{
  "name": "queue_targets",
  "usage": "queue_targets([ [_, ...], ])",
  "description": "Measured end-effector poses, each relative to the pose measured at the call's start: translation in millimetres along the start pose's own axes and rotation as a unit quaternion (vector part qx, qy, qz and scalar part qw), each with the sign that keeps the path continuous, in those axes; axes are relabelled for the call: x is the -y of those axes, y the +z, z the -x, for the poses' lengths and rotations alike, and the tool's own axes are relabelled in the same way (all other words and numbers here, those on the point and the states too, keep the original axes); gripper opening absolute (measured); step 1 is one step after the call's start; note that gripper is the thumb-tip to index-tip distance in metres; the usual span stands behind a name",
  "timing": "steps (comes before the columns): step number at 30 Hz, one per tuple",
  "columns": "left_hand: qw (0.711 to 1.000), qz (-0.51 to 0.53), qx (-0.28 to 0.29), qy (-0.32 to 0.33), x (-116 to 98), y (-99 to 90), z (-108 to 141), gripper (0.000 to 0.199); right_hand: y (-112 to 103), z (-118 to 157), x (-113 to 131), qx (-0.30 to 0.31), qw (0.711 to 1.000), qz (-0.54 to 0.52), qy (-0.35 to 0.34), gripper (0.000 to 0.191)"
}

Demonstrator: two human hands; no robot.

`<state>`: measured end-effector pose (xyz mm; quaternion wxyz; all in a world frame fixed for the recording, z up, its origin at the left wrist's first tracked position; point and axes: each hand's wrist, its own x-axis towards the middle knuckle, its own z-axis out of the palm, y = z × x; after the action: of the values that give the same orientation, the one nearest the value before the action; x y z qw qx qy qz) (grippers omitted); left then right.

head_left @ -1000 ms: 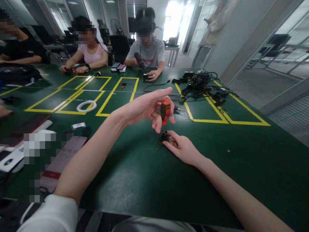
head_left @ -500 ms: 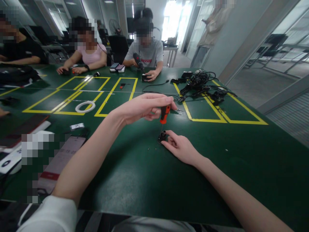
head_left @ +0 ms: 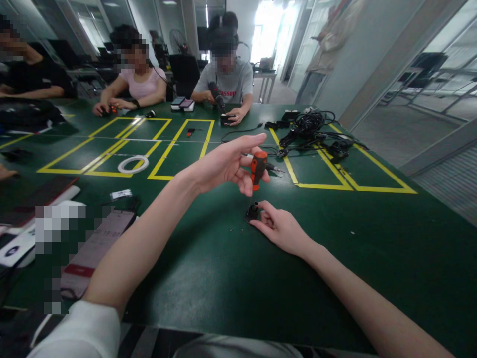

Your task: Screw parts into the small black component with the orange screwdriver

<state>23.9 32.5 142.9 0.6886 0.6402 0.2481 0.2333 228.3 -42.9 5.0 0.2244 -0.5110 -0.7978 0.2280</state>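
Screwdriver (head_left: 259,169), orange and black: near upright, handle among the loosely curled fingers of the left hand (head_left: 238,166), one digit extended; shaft running down to the black part, tip contact unclear. Black part (head_left: 251,214), small: on the green table (head_left: 208,268), pinched between thumb and forefinger of the right hand (head_left: 278,223).

Positions from black part. Eight o'clock, near: two tiny specks (head_left: 231,230). Nine o'clock: phone (head_left: 97,243). Ten o'clock: white ring (head_left: 122,165). One o'clock: tangled black cables (head_left: 309,124). Twelve o'clock, across: person in grey shirt (head_left: 242,77), gripping dark tool (head_left: 216,94).
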Motion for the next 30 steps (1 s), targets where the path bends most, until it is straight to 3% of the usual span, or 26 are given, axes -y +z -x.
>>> queue_targets([
  [5,1.0,-0.007,0.005,0.013,0,-1.3,1,0.029,0,0,0,-0.003,1.0,-0.005,0.001,0.018],
  [13,0.993,-0.105,-0.027,0.048,-2,-1.6,2,0.031,0,0,0,-0.001,1.0,0.006,-0.004,0.02],
  [20,0.975,-0.203,-0.04,0.082,-7,10.0,7,0.026,-1,0,2,-0.003,1.0,0.009,-0.002,0.019],
  [23,0.956,-0.267,-0.076,0.097,-7,14.8,8,0.027,-1,1,2,-0.002,1.0,0.006,-0.002,0.019],
  [27,0.904,-0.384,-0.141,0.121,0,17.7,5,0.027,-2,0,3,0.002,1.0,0.004,0.002,0.018],
  [30,0.877,-0.438,-0.149,0.126,4,18.5,3,0.023,-2,0,4,0.001,1.0,0.001,0.004,0.018],
])
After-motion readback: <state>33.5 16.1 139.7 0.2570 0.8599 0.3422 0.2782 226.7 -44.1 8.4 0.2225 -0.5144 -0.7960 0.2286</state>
